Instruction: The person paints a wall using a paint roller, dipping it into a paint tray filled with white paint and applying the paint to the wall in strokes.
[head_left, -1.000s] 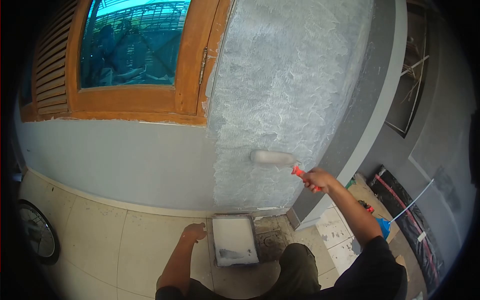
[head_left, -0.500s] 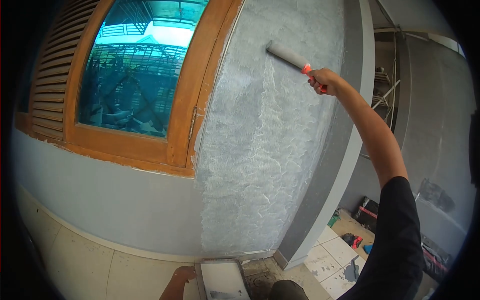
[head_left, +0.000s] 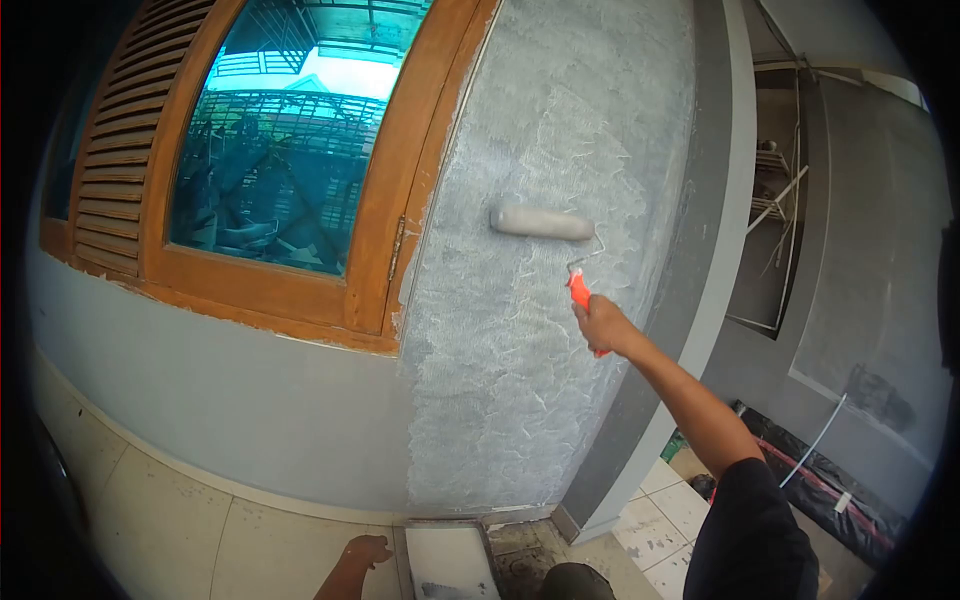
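My right hand (head_left: 605, 325) is closed around the orange handle of a paint roller (head_left: 545, 222). The roller's pale grey sleeve lies nearly level against the grey wall (head_left: 500, 390), which carries wet-looking, ridged whitish streaks. Low in the view, my left hand (head_left: 364, 553) is just left of a paint tray (head_left: 400, 560). Its fingers are loosely bent, with a gap at the thumb, and nothing shows in them. White paint fills the visible part of the tray, with a dark speckled patch near its bottom.
A wooden window frame (head_left: 270, 308) with blue-tinted glass and a louvred shutter (head_left: 120, 150) borders the wall on the left. At right stands a grey pillar edge (head_left: 690, 330). Beyond it are black plastic-wrapped goods (head_left: 830, 505) and a thin pale pole (head_left: 815, 440). Floor tiles (head_left: 270, 550) run below.
My right hand has brought the roller down the wall, and the sleeve has turned from slanted to nearly level. My left hand has drawn slightly away from the tray's edge.
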